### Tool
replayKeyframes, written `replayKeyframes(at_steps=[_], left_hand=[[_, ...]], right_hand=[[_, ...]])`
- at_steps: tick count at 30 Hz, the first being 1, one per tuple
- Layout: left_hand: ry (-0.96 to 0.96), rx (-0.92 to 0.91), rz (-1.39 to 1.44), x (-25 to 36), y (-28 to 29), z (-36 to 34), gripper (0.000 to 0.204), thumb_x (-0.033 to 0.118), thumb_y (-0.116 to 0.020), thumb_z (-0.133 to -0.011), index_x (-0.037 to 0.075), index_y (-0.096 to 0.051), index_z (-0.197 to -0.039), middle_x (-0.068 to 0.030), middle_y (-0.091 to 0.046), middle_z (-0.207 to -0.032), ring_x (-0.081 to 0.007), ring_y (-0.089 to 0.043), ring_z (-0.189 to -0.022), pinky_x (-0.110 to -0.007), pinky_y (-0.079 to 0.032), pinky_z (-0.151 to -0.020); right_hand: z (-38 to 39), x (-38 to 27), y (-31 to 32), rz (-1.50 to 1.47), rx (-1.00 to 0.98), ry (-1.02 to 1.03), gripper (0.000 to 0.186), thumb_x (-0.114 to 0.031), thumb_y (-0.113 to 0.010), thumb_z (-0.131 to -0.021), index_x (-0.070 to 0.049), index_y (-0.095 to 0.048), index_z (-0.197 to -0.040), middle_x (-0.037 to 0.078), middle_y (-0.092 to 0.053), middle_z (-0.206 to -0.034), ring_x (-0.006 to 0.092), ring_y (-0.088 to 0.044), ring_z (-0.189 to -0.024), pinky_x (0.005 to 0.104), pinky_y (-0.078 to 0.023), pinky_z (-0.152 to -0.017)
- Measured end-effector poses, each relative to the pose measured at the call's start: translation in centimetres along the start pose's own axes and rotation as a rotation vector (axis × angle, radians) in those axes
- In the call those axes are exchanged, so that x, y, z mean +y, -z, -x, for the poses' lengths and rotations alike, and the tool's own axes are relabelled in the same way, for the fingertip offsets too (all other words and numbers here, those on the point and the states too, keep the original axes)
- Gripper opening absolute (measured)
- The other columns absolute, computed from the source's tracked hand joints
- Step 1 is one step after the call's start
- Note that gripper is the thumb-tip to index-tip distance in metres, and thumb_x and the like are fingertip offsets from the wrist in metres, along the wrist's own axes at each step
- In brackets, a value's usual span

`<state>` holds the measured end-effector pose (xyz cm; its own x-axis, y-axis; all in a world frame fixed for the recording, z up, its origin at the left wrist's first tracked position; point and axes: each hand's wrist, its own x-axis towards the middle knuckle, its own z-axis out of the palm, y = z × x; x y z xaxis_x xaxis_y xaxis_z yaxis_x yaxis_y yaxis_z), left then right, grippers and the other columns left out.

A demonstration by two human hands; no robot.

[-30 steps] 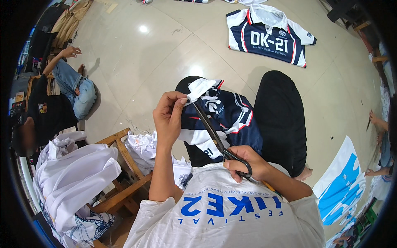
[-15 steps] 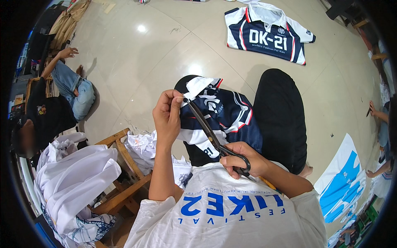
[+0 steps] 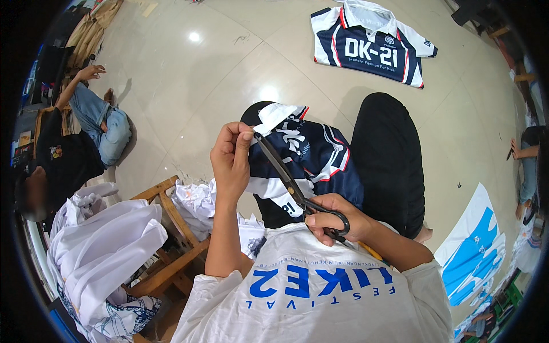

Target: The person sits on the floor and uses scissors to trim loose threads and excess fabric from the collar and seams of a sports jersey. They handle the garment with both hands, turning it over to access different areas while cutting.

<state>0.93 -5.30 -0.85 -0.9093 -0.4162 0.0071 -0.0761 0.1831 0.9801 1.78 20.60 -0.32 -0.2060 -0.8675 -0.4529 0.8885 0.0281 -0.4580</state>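
Note:
A navy, white and red polo jersey (image 3: pixel 334 150) lies bunched across my lap, its white flap (image 3: pixel 279 116) folded up at the far end. My left hand (image 3: pixel 231 157) is closed in a pinch on the edge of that white flap. Long dark scissors (image 3: pixel 280 171) slant from my right hand (image 3: pixel 338 218) up to the pinching fingertips. The right fingers and thumb are through and around the black handles. The blades look nearly closed, with their tip at the cloth; whether thread or fabric lies between them is too small to tell.
A folded matching jersey (image 3: pixel 372 54) lies on the tiled floor ahead. White garments (image 3: pixel 108 228) drape over a wooden frame (image 3: pixel 171 274) at my left. A blue and white garment (image 3: pixel 472 251) is on the floor at right. One person (image 3: pixel 74 137) sits at far left; others show along the right rim.
My hands and the scissors stay almost in place. The white flap has shifted slightly. At the right rim, another person has changed position.

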Motion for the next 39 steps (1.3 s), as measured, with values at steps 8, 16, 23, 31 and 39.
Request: replayKeyframes(at_steps=[8,16,23,31,39], left_hand=[[0.002,-0.023,0.030,-0.1,0.2,0.2,0.013,0.014,-0.061,-0.107,0.001,-0.062,-0.105,0.0012,-0.064,-0.096,-0.0036,-0.051,-0.083,-0.018,-0.041,-0.075],[-0.021,-0.020,0.028,-0.2,0.1,0.6,0.013,0.014,-0.060,-0.107,0.001,-0.061,-0.106,-0.0009,-0.068,-0.098,-0.0039,-0.052,-0.084,-0.019,-0.043,-0.076],[0.001,-0.027,0.112,-0.2,0.1,0.4,0.017,0.022,-0.061,-0.107,0.005,-0.061,-0.106,0.0007,-0.067,-0.097,-0.0031,-0.050,-0.078,-0.019,-0.039,-0.069],[-0.061,-0.123,0.112,-0.3,0.1,0.4,0.012,0.006,-0.069,-0.100,0.000,-0.064,-0.109,-0.0042,-0.067,-0.106,-0.0072,-0.058,-0.092,-0.021,-0.046,-0.084],[-0.136,-0.097,-0.122,-0.1,0.2,-0.1,0.012,-0.001,-0.076,-0.090,-0.002,-0.075,-0.103,-0.0041,-0.072,-0.094,-0.0079,-0.059,-0.079,-0.021,-0.046,-0.071]], right_hand=[[-0.2,-0.2,-0.2,0.003,0.016,-0.002,0.022,-0.022,-0.068,-0.096,-0.004,-0.060,-0.087,0.004,-0.059,-0.062,0.0101,-0.055,-0.048,0.0244,-0.042,-0.045],[-0.4,-0.2,-0.1,0.031,0.022,-0.035,0.024,-0.021,-0.068,-0.097,-0.001,-0.059,-0.086,0.006,-0.059,-0.065,0.0101,-0.054,-0.046,0.0250,-0.042,-0.043],[-0.2,-0.3,0.0,-0.030,0.040,0.008,0.020,-0.018,-0.069,-0.096,-0.003,-0.059,-0.087,0.004,-0.058,-0.064,0.0096,-0.055,-0.046,0.0247,-0.043,-0.043],[0.8,-0.5,0.5,-0.163,0.131,0.210,0.019,-0.018,-0.069,-0.093,-0.005,-0.058,-0.085,0.003,-0.057,-0.064,0.0107,-0.056,-0.048,0.0255,-0.045,-0.044],[0.9,-0.4,0.7,-0.078,0.133,0.203,0.019,-0.017,-0.066,-0.095,-0.005,-0.058,-0.083,0.003,-0.059,-0.061,0.0102,-0.056,-0.046,0.0241,-0.045,-0.046]])
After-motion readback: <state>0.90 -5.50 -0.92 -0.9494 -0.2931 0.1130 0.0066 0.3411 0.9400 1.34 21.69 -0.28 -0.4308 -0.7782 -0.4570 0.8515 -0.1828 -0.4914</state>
